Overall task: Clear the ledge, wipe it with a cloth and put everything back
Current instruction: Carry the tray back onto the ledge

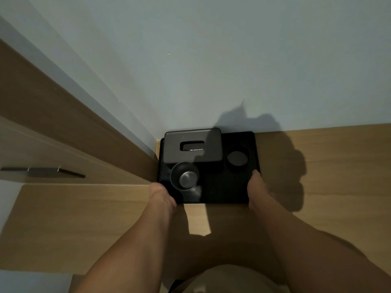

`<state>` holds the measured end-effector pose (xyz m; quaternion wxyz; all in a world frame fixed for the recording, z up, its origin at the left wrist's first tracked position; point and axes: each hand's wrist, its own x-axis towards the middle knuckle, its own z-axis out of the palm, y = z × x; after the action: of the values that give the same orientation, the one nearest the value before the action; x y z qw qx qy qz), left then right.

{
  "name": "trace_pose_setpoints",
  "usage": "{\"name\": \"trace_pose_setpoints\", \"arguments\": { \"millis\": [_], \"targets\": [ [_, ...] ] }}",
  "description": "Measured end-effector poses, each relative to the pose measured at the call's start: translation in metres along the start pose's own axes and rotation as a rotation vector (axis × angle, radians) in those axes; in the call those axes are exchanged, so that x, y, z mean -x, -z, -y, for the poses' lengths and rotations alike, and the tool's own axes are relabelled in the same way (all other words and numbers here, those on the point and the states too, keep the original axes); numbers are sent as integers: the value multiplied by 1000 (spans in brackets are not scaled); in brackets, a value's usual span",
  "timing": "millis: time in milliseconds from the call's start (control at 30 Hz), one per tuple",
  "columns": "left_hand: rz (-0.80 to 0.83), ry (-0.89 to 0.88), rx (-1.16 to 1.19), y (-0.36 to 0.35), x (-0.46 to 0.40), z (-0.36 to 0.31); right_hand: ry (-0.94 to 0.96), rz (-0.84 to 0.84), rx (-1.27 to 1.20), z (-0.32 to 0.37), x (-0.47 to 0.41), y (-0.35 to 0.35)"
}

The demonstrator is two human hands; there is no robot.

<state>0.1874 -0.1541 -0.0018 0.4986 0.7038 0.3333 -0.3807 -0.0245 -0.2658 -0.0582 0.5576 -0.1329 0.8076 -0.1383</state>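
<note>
Head view: steep downward, close over ledge (317,157) corner.

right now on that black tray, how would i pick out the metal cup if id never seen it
Find the black tray in the wall corner of the wooden ledge. At its near left, in front of the tissue box, stands the metal cup; alone it has a shiny grey inside, unlike the matte black round holder.

no readable text; perhaps faint marks inside the tissue box (192,145) slot.

Surface finishes, ledge area
Ledge (317,166): matt wood grain. Tray (224,191): glossy black plastic. Tissue box (192,144): matt. Cup (184,178): brushed metal.
</note>
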Motion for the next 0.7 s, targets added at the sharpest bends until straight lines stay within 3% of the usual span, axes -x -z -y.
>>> {"name": "trace_pose_setpoints", "arguments": {
  "millis": [400,567,700],
  "targets": [
    [159,-62,85,11,-3,18,42,102,131,-7,26,23],
    [281,-105,149,20,16,36,171,107,141,-24,43,52],
    [119,-258,-5,36,38,64,354,120,250,-46,58,88]
  ]
}}
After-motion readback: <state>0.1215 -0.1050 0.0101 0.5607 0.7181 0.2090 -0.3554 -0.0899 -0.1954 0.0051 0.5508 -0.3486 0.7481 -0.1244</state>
